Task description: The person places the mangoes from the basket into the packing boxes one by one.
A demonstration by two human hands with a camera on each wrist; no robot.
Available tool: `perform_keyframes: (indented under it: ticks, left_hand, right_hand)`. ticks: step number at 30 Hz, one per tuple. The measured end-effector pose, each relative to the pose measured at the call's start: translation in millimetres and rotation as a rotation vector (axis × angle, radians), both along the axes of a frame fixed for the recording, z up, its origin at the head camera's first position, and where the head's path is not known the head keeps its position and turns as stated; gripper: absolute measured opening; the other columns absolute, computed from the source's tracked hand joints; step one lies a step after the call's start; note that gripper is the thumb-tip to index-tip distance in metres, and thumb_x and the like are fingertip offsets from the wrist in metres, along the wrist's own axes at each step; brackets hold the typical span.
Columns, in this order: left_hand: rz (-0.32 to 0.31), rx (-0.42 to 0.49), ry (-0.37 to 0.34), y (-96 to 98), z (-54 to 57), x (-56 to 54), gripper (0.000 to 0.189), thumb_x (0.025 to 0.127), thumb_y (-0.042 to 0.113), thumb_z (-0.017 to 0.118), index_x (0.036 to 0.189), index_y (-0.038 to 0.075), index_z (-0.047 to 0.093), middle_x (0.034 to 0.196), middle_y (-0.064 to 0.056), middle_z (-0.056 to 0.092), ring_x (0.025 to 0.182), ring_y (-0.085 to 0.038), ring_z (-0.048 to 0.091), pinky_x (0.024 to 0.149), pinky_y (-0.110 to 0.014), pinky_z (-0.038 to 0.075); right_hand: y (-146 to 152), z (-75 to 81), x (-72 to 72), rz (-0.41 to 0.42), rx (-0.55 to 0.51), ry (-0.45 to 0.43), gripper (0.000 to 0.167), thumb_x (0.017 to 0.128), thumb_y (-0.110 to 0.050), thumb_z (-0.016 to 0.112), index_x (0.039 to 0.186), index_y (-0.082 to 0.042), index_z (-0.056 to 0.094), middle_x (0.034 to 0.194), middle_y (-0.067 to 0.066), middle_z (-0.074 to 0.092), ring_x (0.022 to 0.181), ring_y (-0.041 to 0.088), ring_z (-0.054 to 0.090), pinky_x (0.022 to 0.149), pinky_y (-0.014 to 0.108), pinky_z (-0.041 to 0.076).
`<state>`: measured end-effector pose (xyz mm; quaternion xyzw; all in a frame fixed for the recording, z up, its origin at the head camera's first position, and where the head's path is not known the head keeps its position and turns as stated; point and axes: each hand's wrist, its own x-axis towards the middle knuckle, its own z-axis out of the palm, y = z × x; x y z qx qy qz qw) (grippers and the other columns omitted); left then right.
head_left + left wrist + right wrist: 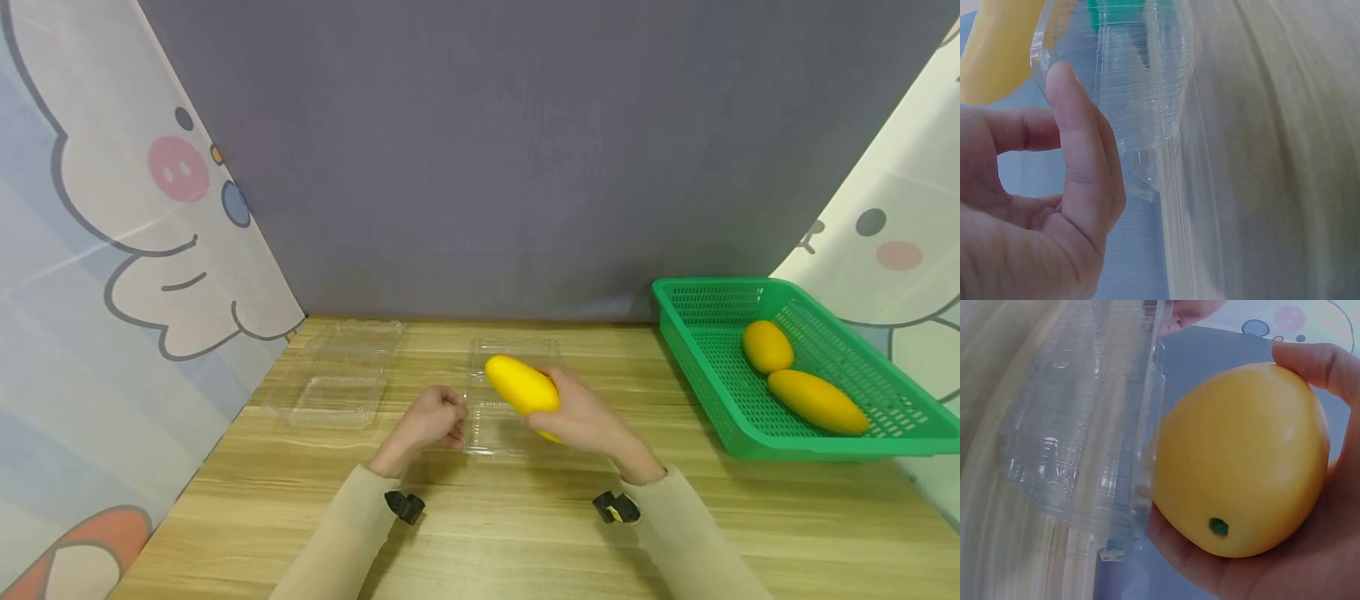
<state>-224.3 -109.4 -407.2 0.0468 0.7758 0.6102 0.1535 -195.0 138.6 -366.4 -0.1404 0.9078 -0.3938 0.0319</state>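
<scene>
My right hand (581, 417) grips a smooth yellow mango (521, 383), which tilts above a clear plastic clamshell box (487, 429). In the right wrist view, the fingers and thumb curl round the mango (1241, 462), whose small green stem end faces the camera. The box lies open on the table, its lid half toward the back. At its left edge is my left hand (435, 417). The left wrist view shows its thumb and fingers (1075, 131) pinching the box's rim (1040, 56).
A second open clear clamshell box (337, 396) lies to the left. On the right stands a green perforated basket (701, 400) with two yellow mangoes (817, 402) in it. A grey panel (480, 167) rises behind the wood-grain table (510, 533).
</scene>
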Motion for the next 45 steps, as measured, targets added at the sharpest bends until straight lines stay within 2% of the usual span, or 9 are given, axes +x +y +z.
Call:
perform_keyframes:
  ticks: [10,20,30,37,45]
  left_hand:
    - [0.004,0.001,0.001,0.0,-0.2,0.7,0.013,0.092,0.0,0.054,0.103,-0.007,0.054,0.073,-0.011,0.055,0.055,-0.019,0.057,0.051,-0.028,0.056]
    - [0.01,0.007,-0.008,0.5,0.6,0.3,0.013,0.091,-0.001,0.054,0.103,-0.007,0.054,0.073,-0.012,0.055,0.055,-0.019,0.058,0.05,-0.028,0.056]
    - [0.005,-0.016,0.003,1.0,1.3,1.7,0.016,0.091,0.0,0.055,0.105,-0.008,0.055,0.073,-0.011,0.055,0.055,-0.019,0.057,0.051,-0.028,0.057]
    - [0.005,-0.039,0.015,1.4,2.2,2.7,0.018,0.092,0.002,0.056,0.106,-0.009,0.057,0.076,-0.012,0.057,0.056,-0.019,0.058,0.051,-0.028,0.057]
    - [0.005,-0.029,0.003,0.7,2.4,1.7,0.017,0.093,0.003,0.058,0.106,-0.008,0.057,0.076,-0.016,0.059,0.056,-0.018,0.059,0.052,-0.028,0.057]
  right_hand:
    - [-11.4,-6.4,2.3,-0.046,0.087,0.016,0.08,0.077,-0.037,0.076,0.144,-0.005,0.048,0.123,0.009,0.056,0.097,0.022,0.055,0.081,0.042,0.05]
    - [-18.5,-11.8,2.1,-0.049,0.131,0.033,0.082,0.08,-0.038,0.078,0.147,-0.003,0.046,0.127,0.012,0.054,0.103,0.025,0.055,0.086,0.05,0.052]
    - [-25.5,-20.4,3.4,-0.068,0.171,0.035,0.084,0.081,-0.04,0.079,0.148,-0.005,0.045,0.128,0.014,0.054,0.099,0.024,0.056,0.083,0.048,0.053]
    - [-30.1,-24.5,3.9,-0.081,0.24,0.061,0.084,0.081,-0.043,0.079,0.149,-0.007,0.045,0.126,0.014,0.053,0.095,0.025,0.056,0.08,0.045,0.052]
    - [-32.5,-27.8,5.6,-0.071,0.314,0.11,0.08,0.083,-0.045,0.079,0.146,-0.005,0.049,0.124,0.016,0.058,0.098,0.028,0.057,0.084,0.048,0.052]
